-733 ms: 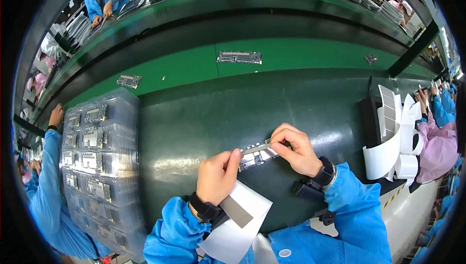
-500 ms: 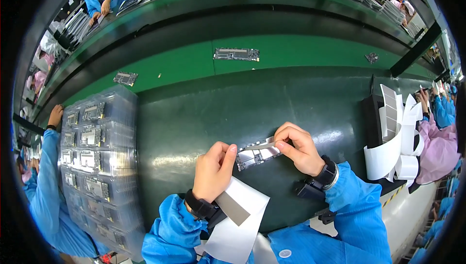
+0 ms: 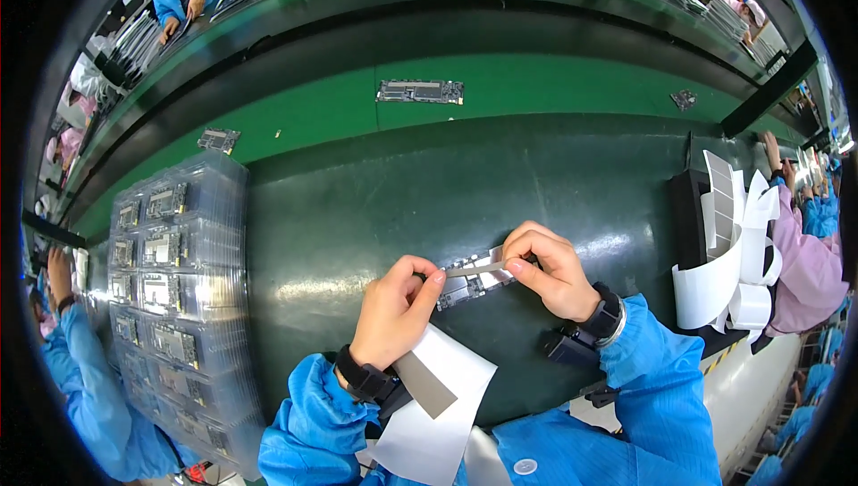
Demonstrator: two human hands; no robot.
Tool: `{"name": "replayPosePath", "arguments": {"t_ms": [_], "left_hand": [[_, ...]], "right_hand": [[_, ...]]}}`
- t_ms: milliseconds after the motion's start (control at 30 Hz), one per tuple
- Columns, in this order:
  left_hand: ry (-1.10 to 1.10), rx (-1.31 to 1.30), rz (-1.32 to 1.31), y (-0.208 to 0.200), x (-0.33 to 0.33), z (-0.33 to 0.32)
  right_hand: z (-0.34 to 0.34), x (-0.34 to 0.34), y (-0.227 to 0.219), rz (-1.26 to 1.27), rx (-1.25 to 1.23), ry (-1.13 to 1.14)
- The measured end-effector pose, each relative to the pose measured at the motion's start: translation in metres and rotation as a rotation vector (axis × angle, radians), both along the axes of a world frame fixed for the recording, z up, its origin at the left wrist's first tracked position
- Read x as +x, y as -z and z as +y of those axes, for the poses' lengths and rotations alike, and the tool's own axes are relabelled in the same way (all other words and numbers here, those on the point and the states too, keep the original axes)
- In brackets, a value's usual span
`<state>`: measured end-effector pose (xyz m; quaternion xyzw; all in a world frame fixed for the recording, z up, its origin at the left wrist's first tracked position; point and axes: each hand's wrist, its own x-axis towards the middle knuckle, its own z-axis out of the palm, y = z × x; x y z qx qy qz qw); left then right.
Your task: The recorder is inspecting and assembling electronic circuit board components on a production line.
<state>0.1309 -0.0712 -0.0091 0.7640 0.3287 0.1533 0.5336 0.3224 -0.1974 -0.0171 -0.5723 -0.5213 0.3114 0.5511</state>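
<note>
A thin grey strip (image 3: 474,269) is stretched between my hands over a circuit board (image 3: 465,293) with silver shields, lying on the dark green table. My left hand (image 3: 393,312) pinches the strip's left end between thumb and index finger. At its other end, the thumb and fingertips of my right hand (image 3: 552,276) hold it, close to the board's right end. Below my left palm hangs a white backing sheet (image 3: 447,397) bearing a wider grey strip (image 3: 427,386); whether the hidden fingers grip the sheet I cannot tell.
Stacked clear plastic trays (image 3: 223,245) with circuit boards stand at left. A black holder (image 3: 688,227) with curled white label sheets (image 3: 706,294) stands at right. On the far green strip lie a long board (image 3: 420,91) and smaller pieces. Co-workers sit around.
My left index finger and thumb have closed around the strip's left end. The co-worker's hand at the left has moved away from the tray stack. My right hand has hardly moved.
</note>
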Motion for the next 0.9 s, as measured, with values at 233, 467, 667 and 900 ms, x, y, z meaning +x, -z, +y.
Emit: {"name": "replayPosePath", "arguments": {"t_ms": [233, 467, 667, 900], "left_hand": [[-0.006, -0.065, 0.034, -0.004, 0.0, 0.0], [0.021, -0.075, 0.013, -0.001, -0.001, 0.0], [0.008, -0.02, 0.053, -0.008, 0.003, -0.003], [-0.009, 0.125, 0.135, -0.004, 0.012, -0.004]], "right_hand": [[0.002, -0.001, 0.001, -0.005, 0.029, 0.01], [0.002, -0.002, 0.0, -0.016, 0.036, 0.025], [0.009, -0.007, -0.003, -0.316, -0.092, 0.194], [0.012, -0.009, 0.003, -0.463, -0.152, 0.229]]}}
